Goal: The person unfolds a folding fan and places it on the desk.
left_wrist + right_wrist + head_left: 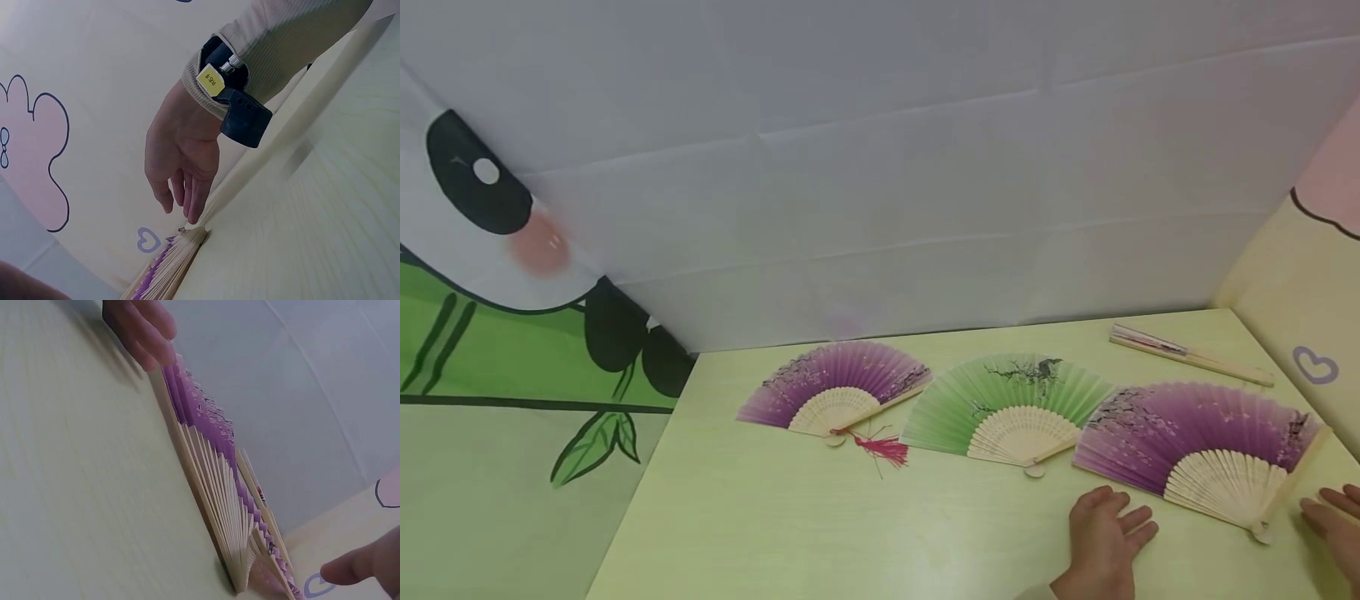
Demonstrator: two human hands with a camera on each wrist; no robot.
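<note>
A purple fan (1206,421) lies spread on the desk (775,533) at the head view's four o'clock. The left hand (1105,542), empty, fingers parted, is near the fan's eight o'clock; the right hand (1337,527), empty, fingers extended, near its four.

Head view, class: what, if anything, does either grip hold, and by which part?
Nothing is held: the left grip and right grip are near the nearest purple fan, neither wrapped around any part of it.
</note>
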